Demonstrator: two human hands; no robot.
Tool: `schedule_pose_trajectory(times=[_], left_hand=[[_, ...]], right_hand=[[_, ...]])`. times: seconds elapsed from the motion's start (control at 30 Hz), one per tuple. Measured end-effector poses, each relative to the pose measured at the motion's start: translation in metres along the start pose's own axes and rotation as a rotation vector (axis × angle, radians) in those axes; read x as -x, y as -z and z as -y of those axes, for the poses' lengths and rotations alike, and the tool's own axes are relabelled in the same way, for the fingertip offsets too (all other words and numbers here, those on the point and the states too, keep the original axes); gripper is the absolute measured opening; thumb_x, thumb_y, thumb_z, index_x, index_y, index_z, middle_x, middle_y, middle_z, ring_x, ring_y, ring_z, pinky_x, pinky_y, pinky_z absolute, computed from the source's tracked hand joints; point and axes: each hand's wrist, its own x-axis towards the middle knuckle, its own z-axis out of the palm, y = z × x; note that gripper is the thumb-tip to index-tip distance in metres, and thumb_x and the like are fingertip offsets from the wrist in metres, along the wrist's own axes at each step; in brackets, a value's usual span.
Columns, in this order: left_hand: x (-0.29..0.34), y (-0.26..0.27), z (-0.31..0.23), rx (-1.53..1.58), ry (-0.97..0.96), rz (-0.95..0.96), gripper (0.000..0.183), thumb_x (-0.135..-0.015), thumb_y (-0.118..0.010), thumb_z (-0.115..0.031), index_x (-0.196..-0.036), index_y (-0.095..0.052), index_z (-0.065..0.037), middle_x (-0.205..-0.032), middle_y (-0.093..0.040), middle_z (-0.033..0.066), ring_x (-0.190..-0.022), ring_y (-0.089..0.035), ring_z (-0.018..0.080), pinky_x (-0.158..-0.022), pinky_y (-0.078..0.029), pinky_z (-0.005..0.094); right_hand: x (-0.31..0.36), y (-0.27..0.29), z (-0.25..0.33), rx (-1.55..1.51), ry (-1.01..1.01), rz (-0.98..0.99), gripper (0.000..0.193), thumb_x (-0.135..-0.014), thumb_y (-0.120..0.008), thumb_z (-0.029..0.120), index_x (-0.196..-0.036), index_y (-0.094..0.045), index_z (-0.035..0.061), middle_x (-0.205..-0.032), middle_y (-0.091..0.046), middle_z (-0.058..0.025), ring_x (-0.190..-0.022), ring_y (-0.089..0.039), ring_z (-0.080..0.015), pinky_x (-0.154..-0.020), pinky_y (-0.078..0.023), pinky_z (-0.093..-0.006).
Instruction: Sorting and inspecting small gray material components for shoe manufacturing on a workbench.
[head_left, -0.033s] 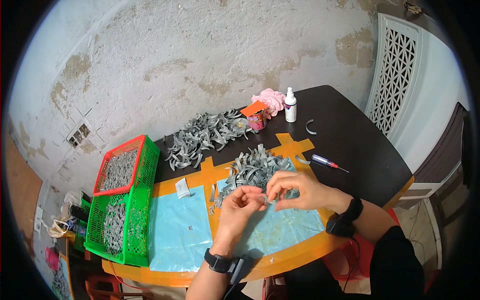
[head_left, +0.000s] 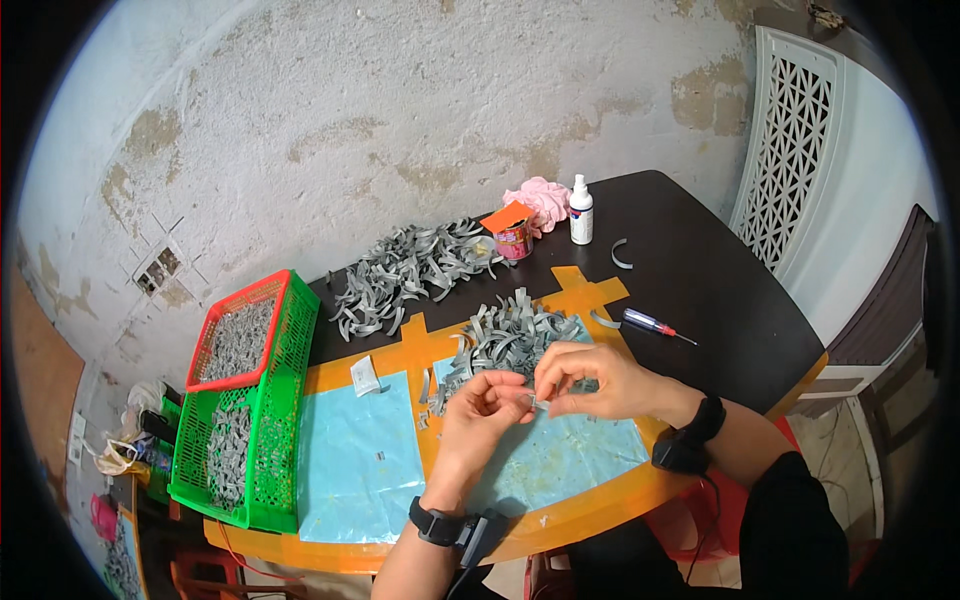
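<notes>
Left hand (head_left: pixel 483 410): fingers curled, tips pinched on a small grey strip (head_left: pixel 537 401). Right hand (head_left: pixel 592 378): fingertips pinched on the same strip from the other side. The strip is held between both hands just above the blue mat (head_left: pixel 560 455), at the near edge of the near pile (head_left: pixel 508 340); its shape is mostly hidden by the fingers.

Table (head_left: pixel 720 300): dark top, orange taped band along the near edge, where both forearms cross. Open room is seen on the blue mat left of the hands, with only a tiny grey piece (head_left: pixel 380 456) on it, and on the dark top at far right.

Far pile (head_left: pixel 410 265): grey strips, well apart from the hands. Two loose strips are noted near the screwdriver (head_left: pixel 655 325).

Back edge: tin (head_left: pixel 513 240) with an orange card on top, pink cloth (head_left: pixel 540 200), white bottle (head_left: pixel 581 212).

Left edge: red basket (head_left: pixel 285 290) set on the green basket (head_left: pixel 275 440), both holding grey pieces; the green basket overhangs the table end. Items below it are too dim to make out.

Small packet (head_left: pixel 364 376): contents unclear.
</notes>
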Motion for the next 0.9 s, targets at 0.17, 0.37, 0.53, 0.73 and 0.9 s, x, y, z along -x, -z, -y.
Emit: schedule_pose_trajectory(times=[0.17, 0.37, 0.53, 0.73, 0.9], left_hand=[[0.002, -0.004, -0.004, 0.095, 0.031, 0.098, 0.034, -0.083, -0.067, 0.000, -0.115, -0.054, 0.000, -0.095, -0.067, 0.0074, -0.080, -0.063, 0.0123, -0.074, -0.050, 0.0238], [0.000, -0.001, -0.003, 0.027, 0.027, 0.176, 0.031, -0.081, -0.069, 0.000, -0.110, -0.057, -0.001, -0.094, -0.067, 0.0063, -0.081, -0.061, 0.0103, -0.072, -0.049, 0.0228], [0.000, -0.001, 0.006, 0.058, 0.021, 0.190, 0.023, -0.083, -0.070, -0.006, -0.103, -0.060, -0.003, -0.089, -0.066, 0.0037, -0.077, -0.060, 0.0082, -0.072, -0.048, 0.0208], [0.005, -0.007, 0.008, 0.137, 0.034, 0.140, 0.016, -0.085, -0.068, -0.009, -0.100, -0.063, -0.002, -0.088, -0.066, 0.0033, -0.078, -0.060, 0.0082, -0.074, -0.048, 0.0208], [0.003, -0.006, 0.010, 0.122, 0.041, 0.116, 0.016, -0.087, -0.064, -0.007, -0.102, -0.063, -0.001, -0.091, -0.066, 0.0055, -0.081, -0.063, 0.0118, -0.077, -0.052, 0.0241]], right_hand=[[0.004, -0.005, -0.006, -0.377, -0.302, -0.008, 0.009, -0.084, -0.063, 0.000, -0.092, -0.063, 0.0022, -0.093, -0.055, -0.0016, -0.086, -0.055, -0.0088, -0.070, -0.047, -0.0234], [0.002, -0.003, 0.000, -0.131, -0.097, 0.031, 0.019, -0.083, -0.065, 0.000, -0.103, -0.066, 0.0016, -0.088, -0.055, -0.0013, -0.078, -0.054, -0.0072, -0.067, -0.046, -0.0206], [0.005, -0.007, 0.000, -0.207, -0.105, -0.054, 0.023, -0.077, -0.072, 0.001, -0.100, -0.070, 0.0055, -0.092, -0.058, -0.0025, -0.080, -0.056, -0.0077, -0.066, -0.046, -0.0213], [0.006, -0.009, 0.001, -0.112, -0.008, -0.158, 0.017, -0.075, -0.071, -0.002, -0.091, -0.069, 0.0039, -0.089, -0.057, -0.0032, -0.082, -0.058, -0.0092, -0.068, -0.048, -0.0216], [0.006, -0.009, 0.001, -0.047, 0.044, -0.200, 0.014, -0.075, -0.071, -0.003, -0.087, -0.069, 0.0043, -0.089, -0.058, -0.0040, -0.082, -0.058, -0.0101, -0.067, -0.048, -0.0225]])
